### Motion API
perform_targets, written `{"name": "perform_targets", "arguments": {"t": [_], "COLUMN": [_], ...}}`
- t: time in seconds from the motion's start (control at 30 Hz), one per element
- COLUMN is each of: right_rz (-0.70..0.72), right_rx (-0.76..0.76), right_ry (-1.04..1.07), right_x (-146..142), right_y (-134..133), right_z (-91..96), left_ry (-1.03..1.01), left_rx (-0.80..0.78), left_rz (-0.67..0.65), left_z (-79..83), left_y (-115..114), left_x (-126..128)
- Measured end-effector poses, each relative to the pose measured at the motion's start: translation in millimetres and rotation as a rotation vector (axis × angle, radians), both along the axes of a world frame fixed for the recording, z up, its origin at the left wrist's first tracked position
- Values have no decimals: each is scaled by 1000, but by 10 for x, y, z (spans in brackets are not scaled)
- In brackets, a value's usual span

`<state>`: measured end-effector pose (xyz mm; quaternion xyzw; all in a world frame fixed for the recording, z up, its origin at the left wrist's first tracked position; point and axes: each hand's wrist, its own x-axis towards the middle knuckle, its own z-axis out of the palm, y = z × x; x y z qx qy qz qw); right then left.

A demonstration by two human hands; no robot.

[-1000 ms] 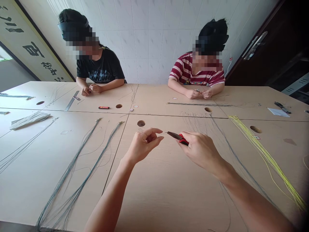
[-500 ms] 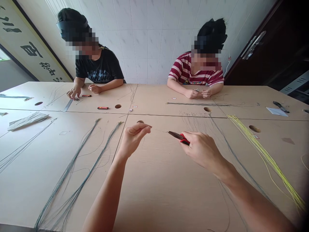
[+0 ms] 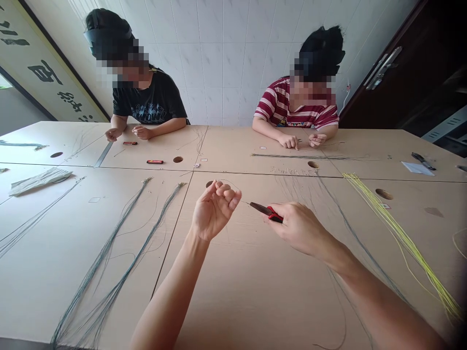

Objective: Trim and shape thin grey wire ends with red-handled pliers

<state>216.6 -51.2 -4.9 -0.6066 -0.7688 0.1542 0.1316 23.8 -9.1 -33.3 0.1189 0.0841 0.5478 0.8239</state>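
Observation:
My right hand (image 3: pixel 301 226) grips pliers (image 3: pixel 266 210) with red and black handles, their dark jaws aimed left. From the tip of the jaws a thin cord (image 3: pixel 245 201) runs to my left hand (image 3: pixel 217 209), looping faintly above its fingers. The left palm is turned towards me and its fingers are curled over. The cord is too fine to follow inside that hand. Both hands are above the table (image 3: pixel 233 291), a short gap apart.
Grey-green cord bundles (image 3: pixel 126 274) lie to the left, yellow cords (image 3: pixel 404 243) to the right. Small metallic bits (image 3: pixel 292 171) are scattered beyond my right hand. Across the table sit a person in black (image 3: pixel 156 99) and one in stripes (image 3: pixel 299 104). A white bag (image 3: pixel 40 182) lies far left.
My left hand has rolled from a pinch seen from its back to palm towards me, moving slightly right. The pliers have shifted a little left and down. Both co-workers' hands have moved.

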Motion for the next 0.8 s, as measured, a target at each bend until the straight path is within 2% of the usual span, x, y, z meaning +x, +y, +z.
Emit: {"name": "perform_targets", "arguments": {"t": [0.1, 0.2, 0.57, 0.8], "right_rz": [48, 77, 141, 147], "right_rx": [-76, -123, -139, -130], "right_ry": [90, 138, 120, 69], "right_x": [-15, -37, -70, -70], "right_y": [-11, -26, -107, -137], "right_z": [7, 21, 46, 64], "left_ry": [-109, -135, 147, 128], "left_rx": [-26, -23, -12, -15], "left_rz": [-17, -33, -36, -67], "left_z": [52, 94, 160, 207], "left_y": [-15, -19, -20, -46], "left_x": [61, 80, 51, 25]}}
